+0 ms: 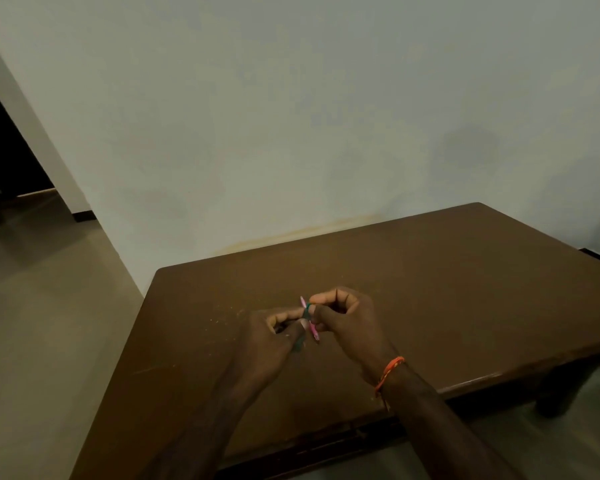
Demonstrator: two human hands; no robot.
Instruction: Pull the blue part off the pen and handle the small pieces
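Observation:
Both my hands meet above the middle of a brown wooden table (430, 271). My left hand (274, 341) and my right hand (347, 320) pinch a thin pink stick-like thing (315, 332) between their fingertips. Something green (307, 308) is wrapped around or set against the pink thing near my right hand's fingertips; what it is I cannot make out. An orange thread band (388, 370) circles my right wrist. The middle of the pink thing is hidden by my fingers.
The table stands against a pale wall (291, 116). Bare floor (49, 306) lies to the left, with a dark doorway (0, 140) at the far left. The table's near edge runs below my forearms.

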